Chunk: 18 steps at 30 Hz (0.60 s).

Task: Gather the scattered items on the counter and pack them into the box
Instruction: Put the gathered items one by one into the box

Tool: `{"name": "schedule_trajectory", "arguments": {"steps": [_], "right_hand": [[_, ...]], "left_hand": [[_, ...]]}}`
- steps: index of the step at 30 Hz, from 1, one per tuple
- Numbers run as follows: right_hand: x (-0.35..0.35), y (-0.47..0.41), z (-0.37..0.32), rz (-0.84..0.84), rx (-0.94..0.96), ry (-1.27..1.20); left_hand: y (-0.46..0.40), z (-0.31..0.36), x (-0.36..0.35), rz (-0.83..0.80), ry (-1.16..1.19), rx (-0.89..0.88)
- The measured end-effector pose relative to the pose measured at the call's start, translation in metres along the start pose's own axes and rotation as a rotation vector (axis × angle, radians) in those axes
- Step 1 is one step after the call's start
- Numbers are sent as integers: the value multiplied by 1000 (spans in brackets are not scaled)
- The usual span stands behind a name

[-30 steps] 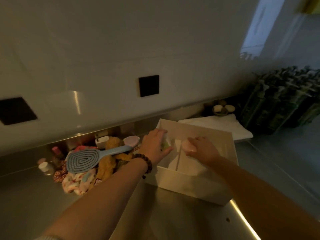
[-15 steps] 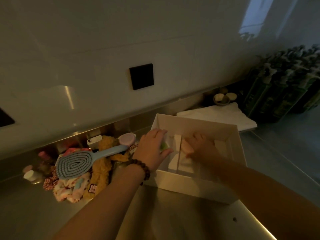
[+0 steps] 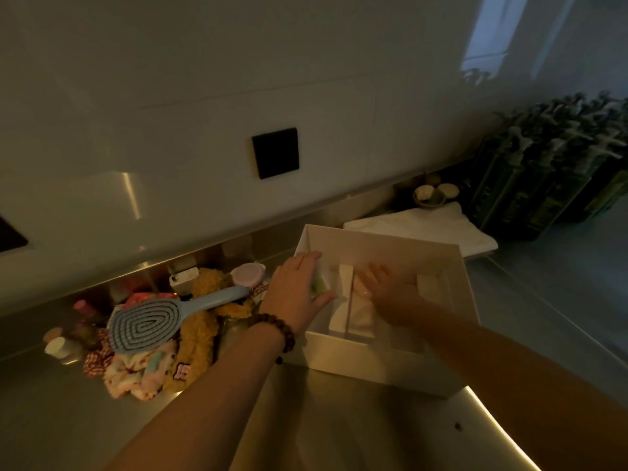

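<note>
Placing step: left hand [image 3: 299, 294] grips green item [image 3: 318, 286], right hand [image 3: 390, 297] flat, released, inside box [image 3: 373, 368]; next grab brush [image 3: 153, 321] lower left

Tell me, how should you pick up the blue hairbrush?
Probably by the handle: the blue hairbrush lies on top of the pile, its slim handle pointing right toward the box. Come from above with the left hand, nearest it.

Both forearms are bare of sleeves, and a dark round-beaded bracelet [image 3: 276, 329] circles the left wrist.
</note>
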State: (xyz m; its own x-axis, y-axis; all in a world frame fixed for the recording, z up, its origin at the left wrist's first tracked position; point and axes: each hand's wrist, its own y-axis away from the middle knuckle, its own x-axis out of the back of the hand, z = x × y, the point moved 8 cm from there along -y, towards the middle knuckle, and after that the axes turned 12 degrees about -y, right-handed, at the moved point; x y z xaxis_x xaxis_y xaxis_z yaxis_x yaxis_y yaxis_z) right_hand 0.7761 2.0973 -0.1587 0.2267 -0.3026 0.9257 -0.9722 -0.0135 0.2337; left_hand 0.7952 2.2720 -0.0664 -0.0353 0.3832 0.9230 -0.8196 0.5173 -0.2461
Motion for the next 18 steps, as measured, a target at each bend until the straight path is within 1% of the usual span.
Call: {"name": "schedule_trajectory", "arguments": {"steps": [2, 3, 4, 5, 7, 10, 13, 14, 16, 17, 18], "right_hand": [[32, 3, -28, 194, 54, -288], [46, 7, -43, 253, 78, -456], [52, 9, -56, 247, 90, -600], [54, 11, -69, 198, 86, -720], [50, 14, -83, 121, 42, -876], [45, 14, -79, 129, -33, -1106], [50, 13, -59, 215, -83, -1162], [54, 14, -47, 268, -116, -1133], [59, 17, -12, 349, -236, -998], [57, 17, 6, 349, -301, -945], [55, 19, 20, 359, -340, -959]], "left_hand": [[0, 0, 0, -7, -6, -1], [0, 1, -1, -13, -9, -7], [0, 1, -1, -18, -6, -12], [0, 1, 0, -16, 1, -16], [-1, 1, 2, 1, 24, -15], [0, 2, 4, 23, 47, -7], [1, 2, 1, 19, -8, -26], [0, 1, -1, 18, -31, -23], [-1, -2, -4, 13, -64, 4], [-1, -4, -6, 7, -75, 19], [-2, -4, -8, 1, -83, 28]]}}
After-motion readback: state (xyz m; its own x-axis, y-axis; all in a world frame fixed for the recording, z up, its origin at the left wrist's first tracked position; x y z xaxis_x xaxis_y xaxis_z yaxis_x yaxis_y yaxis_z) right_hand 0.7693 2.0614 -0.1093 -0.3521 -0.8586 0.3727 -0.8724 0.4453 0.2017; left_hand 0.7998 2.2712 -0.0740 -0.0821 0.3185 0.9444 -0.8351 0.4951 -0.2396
